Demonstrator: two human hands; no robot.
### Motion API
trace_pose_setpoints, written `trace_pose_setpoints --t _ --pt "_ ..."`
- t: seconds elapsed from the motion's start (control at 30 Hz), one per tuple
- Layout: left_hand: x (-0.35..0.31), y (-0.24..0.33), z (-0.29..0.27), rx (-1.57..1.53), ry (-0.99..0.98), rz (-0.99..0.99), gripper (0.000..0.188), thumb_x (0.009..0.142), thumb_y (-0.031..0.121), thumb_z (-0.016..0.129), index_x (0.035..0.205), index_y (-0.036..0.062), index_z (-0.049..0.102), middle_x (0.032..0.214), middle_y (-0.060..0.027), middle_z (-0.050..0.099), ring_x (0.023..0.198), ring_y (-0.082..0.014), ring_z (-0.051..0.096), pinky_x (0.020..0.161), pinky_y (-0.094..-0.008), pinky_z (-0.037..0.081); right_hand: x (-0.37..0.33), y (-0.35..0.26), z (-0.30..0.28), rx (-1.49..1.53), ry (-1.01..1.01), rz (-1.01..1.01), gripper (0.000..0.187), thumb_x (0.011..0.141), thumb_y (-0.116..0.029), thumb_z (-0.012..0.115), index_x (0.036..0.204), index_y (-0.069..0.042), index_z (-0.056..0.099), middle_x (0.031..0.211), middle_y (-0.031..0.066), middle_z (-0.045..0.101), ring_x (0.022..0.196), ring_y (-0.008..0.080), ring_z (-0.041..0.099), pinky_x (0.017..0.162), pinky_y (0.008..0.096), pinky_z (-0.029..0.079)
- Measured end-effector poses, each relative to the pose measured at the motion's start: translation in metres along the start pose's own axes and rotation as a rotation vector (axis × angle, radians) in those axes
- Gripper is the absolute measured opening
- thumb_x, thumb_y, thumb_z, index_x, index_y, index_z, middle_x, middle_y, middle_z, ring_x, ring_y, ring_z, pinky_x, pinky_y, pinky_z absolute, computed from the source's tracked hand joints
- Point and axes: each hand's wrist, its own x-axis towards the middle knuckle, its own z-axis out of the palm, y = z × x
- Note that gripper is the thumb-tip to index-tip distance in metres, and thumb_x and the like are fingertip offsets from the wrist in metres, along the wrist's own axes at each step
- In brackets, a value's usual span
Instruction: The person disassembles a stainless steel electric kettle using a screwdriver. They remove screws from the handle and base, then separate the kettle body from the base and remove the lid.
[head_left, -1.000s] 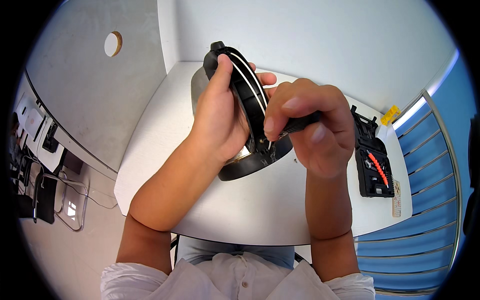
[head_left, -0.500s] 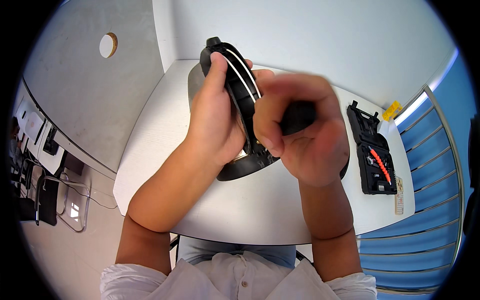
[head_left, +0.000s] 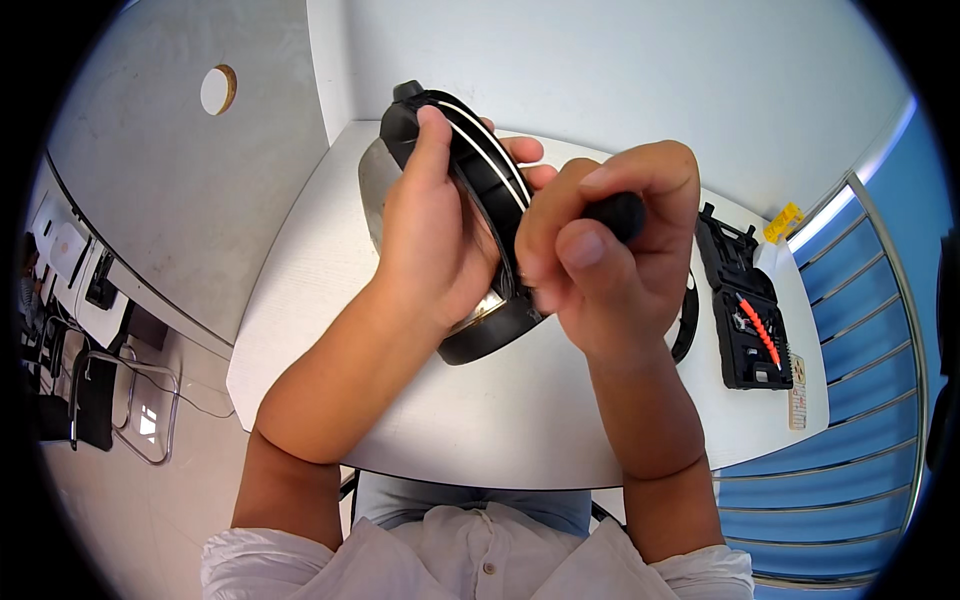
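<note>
I see the left hand with its grip wrapped round a black round appliance, the right hand clenched on a black tool handle (tip hidden), above the white desk.

Both forearms are bare from the elbow down to the wrist, entering from the lower edge of the frame. The left hand and the right hand wear no gloves, rings, watch or bands, and the nails are short and unpainted. At the bottom centre, a white shirt with a buttoned front placket shows, its sleeves rolled or pushed up above the elbows. Above the shirt, a strip of light blue trousers is visible.
</note>
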Motion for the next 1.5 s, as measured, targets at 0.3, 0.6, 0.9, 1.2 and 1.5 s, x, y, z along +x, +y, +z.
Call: trace_pose_setpoints --t 0.3,0.6,0.9,1.2,1.5 --pt "0.0 0.002 -0.006 -0.076 -0.104 -0.025 0.039 0.097 0.044 0.032 0.099 0.0077 0.045 0.09 -0.0148 0.062 0.08 -0.0238 0.062 0.072 -0.0345 0.053 0.004 -0.001 -0.009 -0.034 -0.198 0.084 0.038 0.094 -0.034 0.045 0.107 0.001 0.043 0.083 0.0126 0.052 0.061 0.0138 0.048 0.062 0.0276 0.043" --pt "-0.001 0.0 -0.002 -0.031 -0.054 -0.024 0.039 0.096 0.045 0.034 0.1 0.008 0.044 0.09 -0.0149 0.061 0.079 -0.0243 0.063 0.07 -0.0349 0.054 0.001 0.001 -0.008 0.038 -0.067 0.019 0.035 0.09 -0.018 0.051 0.114 -0.002 0.033 0.076 0.0121 0.053 0.055 0.0108 0.044 0.059 0.0245 0.041" --pt "0.001 0.002 -0.007 -0.071 -0.113 -0.023 0.037 0.097 0.044 0.034 0.098 0.0081 0.044 0.09 -0.0145 0.062 0.078 -0.0237 0.063 0.069 -0.0346 0.053 0.007 -0.003 -0.012 -0.118 -0.206 0.038 0.034 0.092 -0.032 0.047 0.103 0.0 0.046 0.083 0.0121 0.05 0.062 0.0169 0.052 0.08 0.035 0.043" --pt "-0.003 0.002 -0.003 -0.024 -0.099 -0.035 0.039 0.097 0.045 0.034 0.098 0.0078 0.045 0.09 -0.0146 0.062 0.078 -0.0235 0.063 0.07 -0.034 0.054 0.0 -0.005 -0.01 -0.078 -0.114 0.075 0.039 0.092 -0.031 0.052 0.116 -0.004 0.035 0.071 0.0112 0.05 0.05 0.0129 0.041 0.057 0.0288 0.041" --pt "0.001 0.001 -0.007 -0.06 -0.114 -0.053 0.04 0.096 0.046 0.035 0.101 0.0076 0.045 0.09 -0.0145 0.062 0.08 -0.0228 0.062 0.073 -0.0342 0.053 0.009 -0.008 -0.013 -0.193 -0.233 0.042 0.031 0.09 -0.03 0.05 0.099 -0.001 0.046 0.085 0.0138 0.052 0.071 0.0208 0.057 0.089 0.041 0.043"
